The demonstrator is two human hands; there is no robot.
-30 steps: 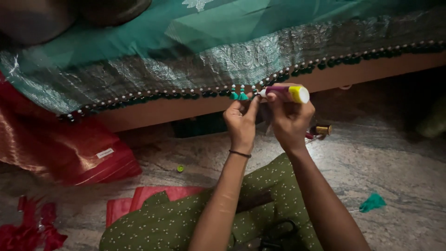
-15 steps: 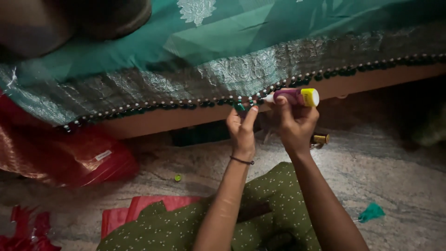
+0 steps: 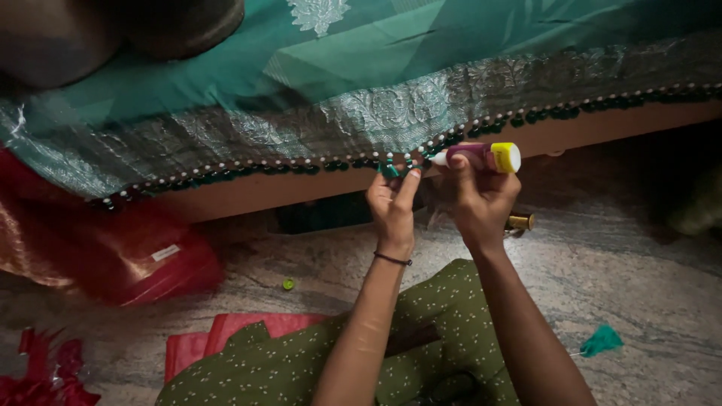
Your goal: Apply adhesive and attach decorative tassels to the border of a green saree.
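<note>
- The right hand (image 3: 481, 197) is clenched around a small purple glue bottle (image 3: 481, 156) with a yellow cap, held sideways so that its white nozzle points left at the fabric's hem.
- The left hand (image 3: 392, 201) pinches a little teal tassel (image 3: 391, 170) between thumb and fingertips, right at the edge of the hem and just beside the nozzle; a thin dark band sits on its wrist.
- The teal fabric (image 3: 361, 68) with a wide silver-grey woven border drapes over the wooden edge of a bed (image 3: 301, 188), and a row of small white beads and dark green tassels runs along its lower hem.
- A loose teal tassel (image 3: 600, 340) lies on the stone floor (image 3: 639, 278), well apart to the right of the arms.
- A small brass-coloured spool (image 3: 520, 222) lies on the floor just behind the right hand.
- A red cloth bundle (image 3: 113, 256) rests on the floor at the left, with red scraps (image 3: 45, 372) near the bottom left corner.
- A tiny green cap (image 3: 288, 284) lies on the floor between the bundle and the left forearm.
- A green dotted garment (image 3: 301, 368) covers the person's lap.
</note>
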